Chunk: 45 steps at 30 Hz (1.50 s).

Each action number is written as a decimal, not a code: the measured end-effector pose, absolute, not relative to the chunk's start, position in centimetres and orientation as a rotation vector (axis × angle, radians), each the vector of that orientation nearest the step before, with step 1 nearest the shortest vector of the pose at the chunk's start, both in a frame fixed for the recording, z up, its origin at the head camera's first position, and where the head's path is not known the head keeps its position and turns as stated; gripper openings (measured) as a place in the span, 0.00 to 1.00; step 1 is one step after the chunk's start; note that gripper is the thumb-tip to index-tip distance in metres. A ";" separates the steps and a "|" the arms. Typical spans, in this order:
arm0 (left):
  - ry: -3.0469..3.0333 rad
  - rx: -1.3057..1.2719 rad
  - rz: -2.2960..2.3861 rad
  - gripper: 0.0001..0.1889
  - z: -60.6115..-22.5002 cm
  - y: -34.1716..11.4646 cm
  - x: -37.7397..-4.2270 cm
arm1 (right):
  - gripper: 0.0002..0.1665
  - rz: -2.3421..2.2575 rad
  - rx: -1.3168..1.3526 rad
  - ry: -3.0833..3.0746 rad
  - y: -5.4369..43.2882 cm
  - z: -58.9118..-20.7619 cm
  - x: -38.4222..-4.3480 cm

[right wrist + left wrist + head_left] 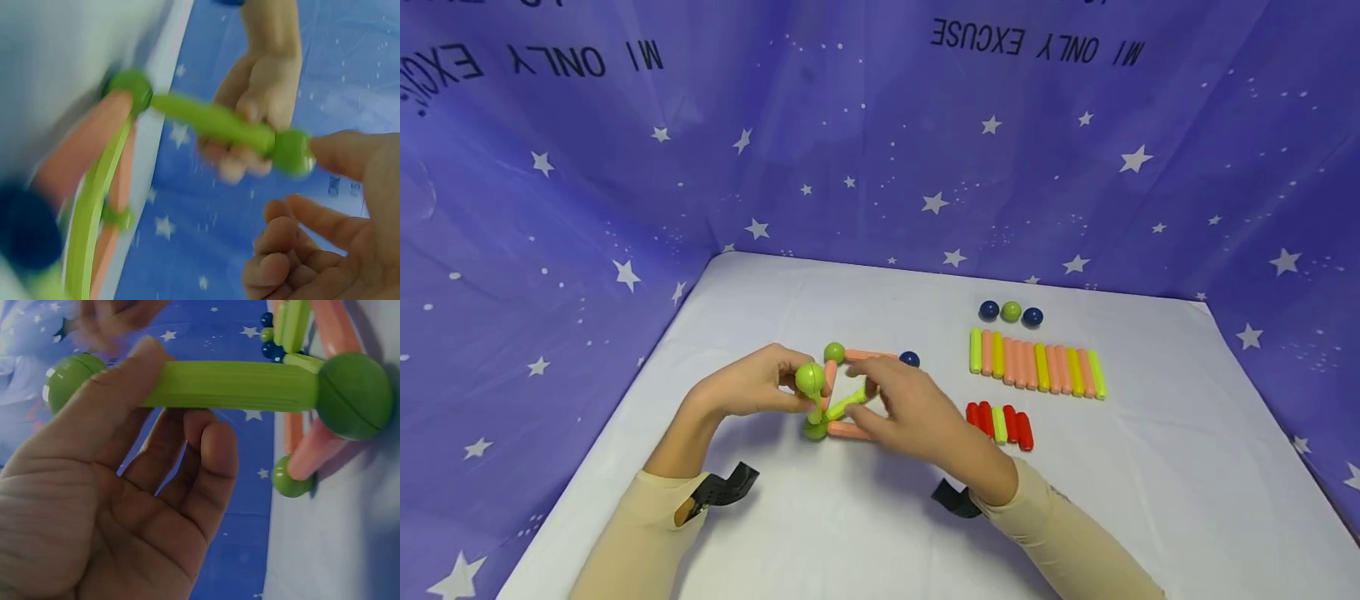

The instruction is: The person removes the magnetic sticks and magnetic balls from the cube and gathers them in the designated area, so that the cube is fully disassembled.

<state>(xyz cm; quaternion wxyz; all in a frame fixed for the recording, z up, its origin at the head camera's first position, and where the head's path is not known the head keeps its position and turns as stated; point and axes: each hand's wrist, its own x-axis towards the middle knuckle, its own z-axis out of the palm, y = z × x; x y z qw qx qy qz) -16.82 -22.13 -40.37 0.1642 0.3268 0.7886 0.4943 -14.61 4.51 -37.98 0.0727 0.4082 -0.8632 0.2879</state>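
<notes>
My left hand pinches an upright lime-green magnetic stick between thumb and fingers. A green ball caps its top, and its foot meets another green ball at the near-left corner of a flat frame on the table. Pink sticks, a lime-green diagonal stick, a far-left green ball and a blue ball belong to that frame. Over its right part hovers my right hand, fingers loosely bent and holding nothing; it hides the near-right corner.
On the right side of the white table lies a row of pink, yellow and lime sticks. Behind it sit two blue balls and a green ball. Shorter red and lime sticks lie nearer. A purple starry cloth hangs around.
</notes>
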 end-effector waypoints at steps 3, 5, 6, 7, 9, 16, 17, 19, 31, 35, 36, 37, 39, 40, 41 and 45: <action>2.195 0.981 1.421 0.06 -41.2 -22.0 -17.1 | 0.29 0.948 1.317 -2.539 2.1 -38.2 -14.2; 2.188 1.008 1.409 0.06 -41.6 -21.9 -17.2 | 0.29 0.929 1.316 -2.520 0.9 -38.4 -14.1; 2.192 1.015 1.399 0.06 -41.7 -21.9 -17.3 | 0.28 0.925 1.309 -2.510 0.5 -38.5 -14.1; 2.200 1.022 1.394 0.05 -41.7 -21.9 -17.3 | 0.26 0.927 1.299 -2.498 0.1 -38.6 -14.1; 2.225 1.019 1.375 0.04 -41.6 -21.8 -17.3 | 0.22 0.998 1.283 -2.476 -0.3 -38.8 -14.2; 2.281 0.968 1.323 0.05 -41.0 -21.8 -17.4 | 0.18 1.601 1.192 -2.398 0.6 -38.4 -15.5; 2.274 0.974 1.322 0.05 -41.0 -21.8 -17.5 | 0.19 1.653 1.163 -2.383 1.0 -38.2 -15.8; 2.254 0.988 1.324 0.04 -40.9 -21.7 -17.6 | 0.20 1.678 1.105 -2.380 2.1 -37.8 -16.4; 2.241 0.936 1.329 0.04 -41.1 -21.8 -17.4 | 0.22 1.589 0.676 -2.647 11.2 -38.2 -21.3; 2.234 0.931 1.338 0.04 -41.2 -21.8 -17.5 | 0.23 1.399 0.542 -2.741 15.3 -38.4 -24.0; 2.233 0.935 1.339 0.04 -41.3 -21.8 -17.5 | 0.24 1.333 0.510 -2.772 16.4 -38.5 -24.7; 2.231 0.934 1.342 0.05 -41.3 -21.9 -17.5 | 0.24 1.260 0.484 -2.799 17.5 -38.6 -25.4; 2.223 0.937 1.357 0.05 -41.6 -22.0 -17.4 | 0.25 1.128 0.427 -2.854 19.7 -38.7 -26.6; 2.221 0.935 1.363 0.05 -41.7 -22.0 -17.4 | 0.26 1.075 0.391 -2.874 20.6 -38.8 -27.2; 2.216 0.933 1.374 0.05 -41.9 -22.0 -17.4 | 0.26 1.030 0.348 -2.891 21.5 -38.8 -27.7; 2.210 0.890 1.411 0.04 -42.5 -22.1 -17.1 | 0.28 0.930 0.185 -2.945 24.7 -39.0 -29.6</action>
